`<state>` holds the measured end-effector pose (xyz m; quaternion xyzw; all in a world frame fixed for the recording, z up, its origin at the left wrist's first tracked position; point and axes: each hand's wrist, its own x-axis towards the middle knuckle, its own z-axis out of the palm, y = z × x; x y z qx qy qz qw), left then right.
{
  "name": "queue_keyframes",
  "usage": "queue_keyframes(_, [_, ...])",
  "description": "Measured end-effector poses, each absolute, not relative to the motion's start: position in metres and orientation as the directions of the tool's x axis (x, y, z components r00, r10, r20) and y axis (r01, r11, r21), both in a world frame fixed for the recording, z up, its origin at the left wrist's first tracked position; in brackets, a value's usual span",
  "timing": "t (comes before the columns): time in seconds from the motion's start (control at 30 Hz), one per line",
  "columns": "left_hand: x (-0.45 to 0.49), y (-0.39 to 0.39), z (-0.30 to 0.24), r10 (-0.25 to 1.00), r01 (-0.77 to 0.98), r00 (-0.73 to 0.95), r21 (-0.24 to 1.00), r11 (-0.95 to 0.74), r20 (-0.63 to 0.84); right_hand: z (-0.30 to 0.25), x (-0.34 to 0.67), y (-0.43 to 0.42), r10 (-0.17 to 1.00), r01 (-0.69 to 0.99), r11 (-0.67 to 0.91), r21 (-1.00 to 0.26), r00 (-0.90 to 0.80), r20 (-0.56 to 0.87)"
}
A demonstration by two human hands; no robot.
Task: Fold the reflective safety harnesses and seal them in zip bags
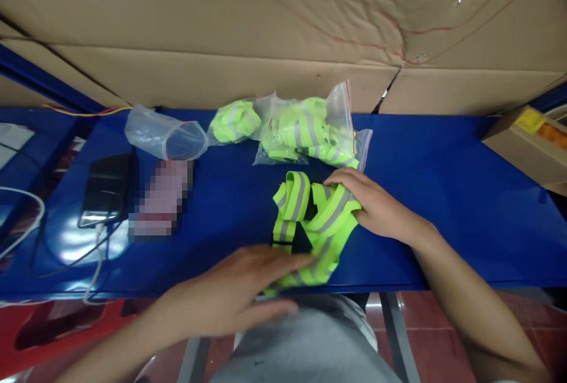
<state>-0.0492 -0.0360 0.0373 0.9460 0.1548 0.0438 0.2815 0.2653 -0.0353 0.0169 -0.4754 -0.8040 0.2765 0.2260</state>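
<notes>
- Evidently smooth, glossy blue tabletop [452, 247], bearing the strap below the grip.
- Crinkled, transparent, red-edged plastic bags [342, 113] beyond the grip, perhaps parked there for working room.
- Flat fluorescent yellow-green fabric strap [334, 212], grey-striped, loosely looped, between both hands.
- Right hand [370, 199] closed on strap's far-right edge, seemingly steadying it.
- Left hand [248, 288] blurred at near end, thumb spread; contact unclear.

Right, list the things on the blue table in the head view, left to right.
Black device → clear bag → small bagged green strap → loose green strap → cardboard box.
</notes>
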Motion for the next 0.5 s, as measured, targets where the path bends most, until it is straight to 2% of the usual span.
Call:
queue_keyframes(0.03, [-0.052, -0.04, 0.041, 0.268, 0.208, 0.963, 0.619, -0.757, 0.004, 0.016, 0.266, -0.038, 0.874, 0.654, 0.405, -0.639, -0.482, 0.06])
queue_keyframes(0.07, [-0.054, -0.042, 0.044, 0.264, 0.175, 0.963, 0.629, -0.758, 0.051, 0.016, 0.267, -0.04, 0.866, 0.675, 0.403, -0.618, -0.5, 0.018])
queue_keyframes(0.1, [-0.054, -0.043, 0.044, 0.305, 0.179, 0.944, 0.576, -0.798, 0.129, 0.016, 0.269, -0.043, 0.864, 0.7, 0.389, -0.599, -0.502, -0.026])
queue_keyframes(0.2, [-0.047, -0.034, 0.038, 0.407, 0.342, 0.847, 0.235, -0.91, 0.343, 0.028, 0.278, -0.052, 0.856, 0.742, 0.361, -0.565, -0.504, -0.116])
queue_keyframes(0.27, [-0.038, -0.022, 0.032, 0.394, 0.372, 0.863, 0.131, -0.919, 0.317, 0.045, 0.28, -0.06, 0.807, 0.702, 0.423, -0.573, -0.579, -0.112])
queue_keyframes(0.4, [-0.02, 0.005, 0.027, 0.308, 0.28, 0.924, 0.146, -0.949, 0.226, 0.073, 0.255, -0.08, 0.679, 0.532, 0.588, -0.609, -0.734, 0.014])
queue_keyframes(0.5, [-0.008, 0.02, 0.026, 0.239, 0.228, 0.962, 0.095, -0.969, 0.133, 0.064, 0.222, -0.095, 0.748, 0.629, 0.581, -0.517, -0.663, 0.034])
